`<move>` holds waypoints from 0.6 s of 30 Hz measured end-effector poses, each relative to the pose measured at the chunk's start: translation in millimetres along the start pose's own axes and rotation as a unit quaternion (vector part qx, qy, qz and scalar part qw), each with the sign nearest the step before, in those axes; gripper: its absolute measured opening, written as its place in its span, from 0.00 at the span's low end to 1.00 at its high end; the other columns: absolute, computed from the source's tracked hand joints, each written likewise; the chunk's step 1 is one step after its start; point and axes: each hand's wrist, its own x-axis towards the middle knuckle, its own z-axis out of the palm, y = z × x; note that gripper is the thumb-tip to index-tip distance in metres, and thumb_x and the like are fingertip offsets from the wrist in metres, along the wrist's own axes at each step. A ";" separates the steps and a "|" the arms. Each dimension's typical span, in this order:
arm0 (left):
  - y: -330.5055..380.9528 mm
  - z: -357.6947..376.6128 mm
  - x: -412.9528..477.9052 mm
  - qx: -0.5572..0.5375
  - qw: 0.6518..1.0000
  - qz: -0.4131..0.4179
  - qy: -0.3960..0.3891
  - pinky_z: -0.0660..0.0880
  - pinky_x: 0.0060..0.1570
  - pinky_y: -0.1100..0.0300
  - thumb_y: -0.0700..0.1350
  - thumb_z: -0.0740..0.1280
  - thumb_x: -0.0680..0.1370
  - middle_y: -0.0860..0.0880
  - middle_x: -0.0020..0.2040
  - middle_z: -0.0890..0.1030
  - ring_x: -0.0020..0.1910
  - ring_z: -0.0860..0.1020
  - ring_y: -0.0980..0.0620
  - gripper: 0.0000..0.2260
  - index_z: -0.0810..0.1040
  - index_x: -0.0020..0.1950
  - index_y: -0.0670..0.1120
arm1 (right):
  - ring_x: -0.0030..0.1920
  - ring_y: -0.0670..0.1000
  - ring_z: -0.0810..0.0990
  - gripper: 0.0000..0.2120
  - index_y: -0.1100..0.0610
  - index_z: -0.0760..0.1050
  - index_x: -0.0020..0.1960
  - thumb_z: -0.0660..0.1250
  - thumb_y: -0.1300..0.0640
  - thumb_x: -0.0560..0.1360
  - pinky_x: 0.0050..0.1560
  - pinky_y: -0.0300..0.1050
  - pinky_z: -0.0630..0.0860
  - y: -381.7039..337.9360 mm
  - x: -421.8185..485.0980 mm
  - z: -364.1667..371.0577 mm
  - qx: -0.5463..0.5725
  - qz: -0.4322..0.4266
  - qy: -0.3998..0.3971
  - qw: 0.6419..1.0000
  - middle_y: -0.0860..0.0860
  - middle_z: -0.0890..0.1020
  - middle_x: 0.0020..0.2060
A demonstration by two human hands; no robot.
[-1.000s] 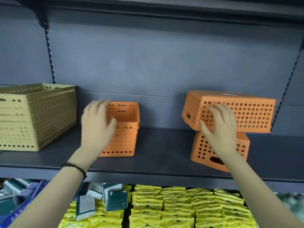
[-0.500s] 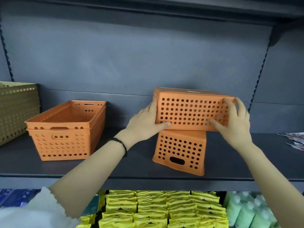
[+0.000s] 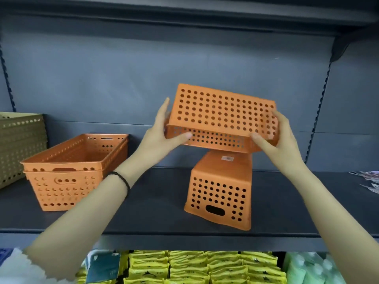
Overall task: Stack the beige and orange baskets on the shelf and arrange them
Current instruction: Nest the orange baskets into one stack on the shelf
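An orange perforated basket [image 3: 222, 111] is held in the air above the shelf, tilted with its bottom facing me. My left hand [image 3: 162, 132] grips its left end and my right hand [image 3: 274, 136] grips its right end. Directly under it a second orange basket [image 3: 220, 189] lies upside down on the dark shelf [image 3: 155, 214]. To the left stands an upright nested stack of orange baskets [image 3: 69, 171]. A stack of beige baskets [image 3: 18, 148] sits at the far left, cut off by the frame edge.
The grey back panel [image 3: 143, 78] closes the shelf behind, and an upper shelf [image 3: 184, 11] runs overhead. Papers [image 3: 369, 181] lie at the far right of the shelf. Below it are yellow packets [image 3: 205, 267] and green packs [image 3: 313, 269].
Both hands have lifted the top orange basket off the upside-down one and tilted its bottom toward me. The view has shifted right, leaving less of the beige stack in frame.
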 end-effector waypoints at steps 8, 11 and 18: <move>-0.5 -104.2 -0.2 0.123 0.982 0.051 0.131 0.73 0.62 0.50 0.47 0.55 0.83 0.43 0.60 0.81 0.61 0.78 0.45 0.15 0.73 0.68 0.49 | 0.66 0.48 0.74 0.23 0.41 0.68 0.66 0.65 0.62 0.78 0.63 0.54 0.75 -40.9 26.2 57.8 0.098 -0.078 0.046 0.991 0.46 0.69 0.71; -4.6 -130.8 -15.9 0.209 0.950 0.037 0.230 0.74 0.42 0.55 0.44 0.54 0.83 0.40 0.40 0.81 0.39 0.78 0.41 0.11 0.75 0.51 0.42 | 0.61 0.47 0.79 0.26 0.45 0.62 0.71 0.62 0.66 0.79 0.61 0.50 0.77 -65.6 31.5 85.7 0.205 -0.052 0.008 0.977 0.39 0.74 0.66; -18.0 -201.5 -24.2 0.007 0.925 -0.182 0.333 0.70 0.30 0.56 0.45 0.53 0.82 0.39 0.41 0.76 0.35 0.75 0.44 0.14 0.72 0.41 0.43 | 0.59 0.45 0.78 0.15 0.46 0.65 0.65 0.63 0.49 0.80 0.59 0.42 0.72 -113.9 48.8 145.0 0.234 0.010 -0.084 0.969 0.48 0.79 0.62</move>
